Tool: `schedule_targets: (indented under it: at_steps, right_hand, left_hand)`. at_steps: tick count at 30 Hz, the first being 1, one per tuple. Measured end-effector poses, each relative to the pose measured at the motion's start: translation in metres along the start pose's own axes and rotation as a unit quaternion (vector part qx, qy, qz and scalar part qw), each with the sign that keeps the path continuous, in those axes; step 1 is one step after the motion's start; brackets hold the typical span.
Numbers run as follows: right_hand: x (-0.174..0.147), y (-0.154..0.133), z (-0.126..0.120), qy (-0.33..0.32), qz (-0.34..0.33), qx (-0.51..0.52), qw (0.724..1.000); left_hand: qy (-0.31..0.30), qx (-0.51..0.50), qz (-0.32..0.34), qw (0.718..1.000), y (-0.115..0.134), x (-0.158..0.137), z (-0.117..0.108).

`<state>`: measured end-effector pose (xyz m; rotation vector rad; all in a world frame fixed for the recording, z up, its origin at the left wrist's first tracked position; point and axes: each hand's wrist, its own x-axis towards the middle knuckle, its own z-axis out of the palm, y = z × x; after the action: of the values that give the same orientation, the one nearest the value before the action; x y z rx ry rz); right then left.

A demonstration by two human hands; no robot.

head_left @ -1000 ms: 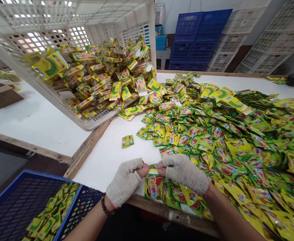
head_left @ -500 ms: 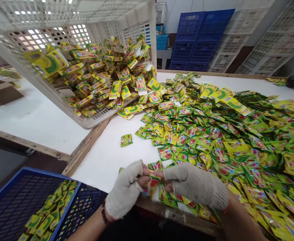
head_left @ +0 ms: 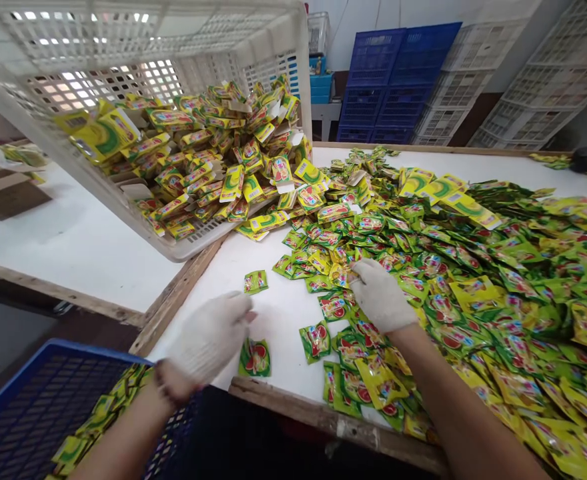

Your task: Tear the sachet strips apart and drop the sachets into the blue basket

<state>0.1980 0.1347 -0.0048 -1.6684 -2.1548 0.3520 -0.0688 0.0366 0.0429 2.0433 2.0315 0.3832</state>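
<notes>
My left hand [head_left: 211, 339], in a white fingerless glove, is smeared by motion above the near left of the white table. Its fingers look curled, but whether they hold anything is hidden. Just below it lies a green sachet [head_left: 256, 359] with a red fruit picture, and another small green sachet [head_left: 256, 281] is beyond it. Over the heap of sachets [head_left: 453, 267], my gloved right hand [head_left: 382, 295] has its fingers bent down and closed at the edge of a yellow sachet [head_left: 340, 275]. A single green sachet [head_left: 316, 341] lies nearer the table's front edge.
A tilted white basket [head_left: 183, 248] spills small yellow boxes [head_left: 232, 183] onto the table. At lower left, a blue crate [head_left: 18, 380] holds filled-looking yellow-green packs. A wooden rim [head_left: 303, 407] borders the table. Stacked blue crates [head_left: 378, 77] and white crates [head_left: 518, 100] stand behind.
My hands have parted from a small pack held between them. The left has moved left; the right has moved forward to the sachet heap. The pack is no longer visible.
</notes>
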Motion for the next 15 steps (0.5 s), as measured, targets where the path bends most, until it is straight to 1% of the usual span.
schedule_targets:
  at_steps: [2,3,5,7,8,10,12,14,15]
  right_hand:
    - [0.008,0.003,0.005,-0.012,0.025,-0.031,0.999]
    - [0.010,0.004,0.007,-0.022,0.037,-0.042,0.998]
    - [0.011,0.004,0.009,-0.042,0.057,-0.055,0.996]
    - [0.010,0.004,0.010,-0.046,0.080,-0.052,0.994]
    - [0.009,0.005,0.011,-0.041,0.089,-0.043,0.994]
    - [0.008,0.008,0.013,-0.009,0.090,-0.012,0.996]
    - [0.008,0.012,0.013,0.030,0.065,0.020,0.997]
    - [0.007,0.015,0.011,0.046,0.049,0.052,0.996]
    - [0.005,0.016,0.009,0.043,0.052,0.070,0.995]
  left_hand:
    - [-0.040,0.005,0.054,0.998,0.027,0.032,0.033]
    - [-0.051,0.009,0.069,0.996,0.040,0.048,0.046]
    - [-0.054,0.019,0.077,0.995,0.059,0.074,0.064]
    - [-0.044,0.031,0.062,0.997,0.069,0.093,0.074]
    - [-0.039,0.038,0.052,0.997,0.072,0.099,0.078]
    - [-0.035,0.054,0.037,0.997,0.073,0.107,0.082]
    - [-0.035,0.060,0.039,0.997,0.070,0.108,0.084]
    - [-0.037,0.036,0.044,0.998,0.065,0.104,0.084]
    - [-0.036,0.005,0.040,0.999,0.063,0.101,0.085]
